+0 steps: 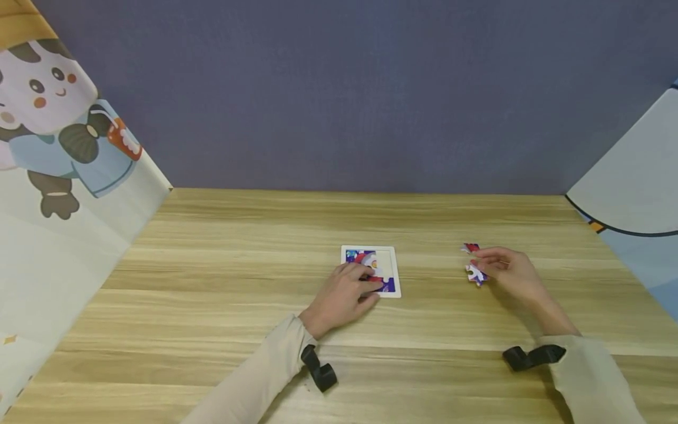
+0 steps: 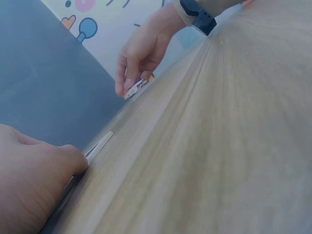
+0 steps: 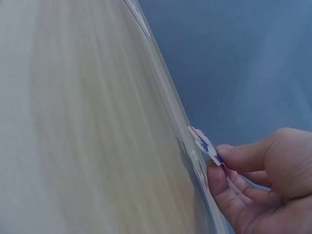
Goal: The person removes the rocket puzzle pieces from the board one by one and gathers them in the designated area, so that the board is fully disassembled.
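Observation:
A small jigsaw puzzle sits in a white square tray [image 1: 398,277] at the middle of the table. Its right upper part shows a bare cream base [image 1: 386,263]. My left hand [image 1: 344,296] rests on the left and lower part of the puzzle, fingers extended over the picture and hiding some of it. To the right, my right hand [image 1: 511,274] pinches a white and purple puzzle piece [image 3: 207,145] between thumb and fingers, tilted just above the table. Beside those fingertips is another piece, red and purple [image 1: 470,247], partly covered by the hand in the head view.
The wooden table [image 1: 212,282] reaches back to a plain dark blue wall [image 1: 360,94]. A cartoon-printed panel [image 1: 63,135] stands on the left, and a pale printed panel [image 1: 635,176] on the right. Black camera mounts [image 1: 319,370] are strapped at both wrists.

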A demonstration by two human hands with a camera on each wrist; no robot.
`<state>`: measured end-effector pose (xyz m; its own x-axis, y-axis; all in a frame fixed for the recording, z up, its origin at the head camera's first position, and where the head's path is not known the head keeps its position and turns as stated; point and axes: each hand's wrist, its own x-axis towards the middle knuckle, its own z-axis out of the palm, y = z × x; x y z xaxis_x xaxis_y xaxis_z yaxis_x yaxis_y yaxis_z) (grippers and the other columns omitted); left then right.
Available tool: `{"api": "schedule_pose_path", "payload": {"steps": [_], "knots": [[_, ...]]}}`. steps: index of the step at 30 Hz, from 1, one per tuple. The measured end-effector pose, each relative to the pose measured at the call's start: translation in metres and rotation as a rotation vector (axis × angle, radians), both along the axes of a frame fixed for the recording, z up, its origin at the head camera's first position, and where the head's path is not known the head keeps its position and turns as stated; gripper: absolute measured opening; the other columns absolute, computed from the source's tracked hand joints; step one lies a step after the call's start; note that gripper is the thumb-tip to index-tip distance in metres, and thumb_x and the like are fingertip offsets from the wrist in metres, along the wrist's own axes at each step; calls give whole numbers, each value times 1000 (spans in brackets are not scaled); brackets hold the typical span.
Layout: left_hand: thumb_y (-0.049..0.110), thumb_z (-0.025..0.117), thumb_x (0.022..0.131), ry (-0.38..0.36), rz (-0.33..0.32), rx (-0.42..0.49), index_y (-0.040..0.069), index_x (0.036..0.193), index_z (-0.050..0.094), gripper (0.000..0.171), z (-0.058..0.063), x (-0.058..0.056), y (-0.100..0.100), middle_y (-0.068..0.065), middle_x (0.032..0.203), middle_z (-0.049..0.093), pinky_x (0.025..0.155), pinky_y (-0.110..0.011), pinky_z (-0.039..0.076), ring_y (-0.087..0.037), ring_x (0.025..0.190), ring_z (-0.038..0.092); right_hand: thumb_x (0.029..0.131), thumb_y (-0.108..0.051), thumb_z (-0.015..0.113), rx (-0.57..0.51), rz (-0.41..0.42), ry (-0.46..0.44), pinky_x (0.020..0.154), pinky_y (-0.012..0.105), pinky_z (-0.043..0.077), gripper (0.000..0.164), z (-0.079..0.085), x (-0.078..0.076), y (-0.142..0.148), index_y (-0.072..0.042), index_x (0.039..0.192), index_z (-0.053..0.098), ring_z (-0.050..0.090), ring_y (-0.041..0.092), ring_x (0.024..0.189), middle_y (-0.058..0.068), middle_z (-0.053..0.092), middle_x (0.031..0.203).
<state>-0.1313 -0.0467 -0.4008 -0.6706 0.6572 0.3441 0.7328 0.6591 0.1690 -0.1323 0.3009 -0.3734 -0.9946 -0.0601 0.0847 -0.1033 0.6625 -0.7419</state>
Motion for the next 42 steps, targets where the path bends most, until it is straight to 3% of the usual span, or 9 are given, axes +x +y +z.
{"api": "schedule_pose_path", "payload": {"steps": [3, 7, 16, 23, 31, 42], "knots": [[36, 60, 91, 0, -1, -1, 22, 112, 72, 27, 0, 0, 0, -1, 120, 64, 106, -41, 41, -18, 115, 56, 92, -9, 61, -19, -20, -11, 65, 11, 48, 32, -1, 0, 6, 11, 116, 59, 55, -14, 78, -21, 62, 91], [36, 60, 91, 1, -5, 1, 22, 112, 72, 27, 0, 0, 0, -2, 120, 65, 105, -41, 41, -18, 114, 56, 92, -10, 61, -50, -38, -29, 65, 11, 49, 35, -2, 0, 11, 12, 118, 56, 55, -14, 78, -31, 55, 86], [36, 59, 92, 13, -4, -10, 23, 112, 72, 27, 1, 0, -1, -1, 120, 64, 106, -41, 41, -17, 115, 56, 93, -11, 59, -52, -32, -44, 62, 13, 51, 35, -5, 0, 18, 15, 116, 55, 55, -12, 75, -31, 55, 82], [35, 60, 92, -1, -2, 2, 22, 112, 72, 27, 1, 0, 0, -2, 120, 65, 106, -43, 40, -18, 115, 56, 93, -8, 59, -33, -38, -35, 61, 16, 54, 31, -6, -2, 17, 15, 113, 56, 57, -9, 72, -20, 61, 83], [35, 61, 91, 0, -6, 9, 22, 112, 72, 27, 0, -1, 0, -2, 119, 65, 105, -43, 41, -18, 114, 56, 92, -10, 60, 84, -77, 0, 59, 15, 50, 26, -6, -2, 14, 10, 109, 60, 52, -11, 70, 21, 67, 96], [35, 62, 90, 42, -13, 11, 22, 110, 73, 26, -1, -1, 0, -1, 117, 66, 104, -42, 42, -18, 113, 57, 90, -14, 64, 144, -94, 23, 59, 15, 44, 27, -7, -2, 12, 7, 107, 63, 49, -10, 69, 19, 66, 94]]}}
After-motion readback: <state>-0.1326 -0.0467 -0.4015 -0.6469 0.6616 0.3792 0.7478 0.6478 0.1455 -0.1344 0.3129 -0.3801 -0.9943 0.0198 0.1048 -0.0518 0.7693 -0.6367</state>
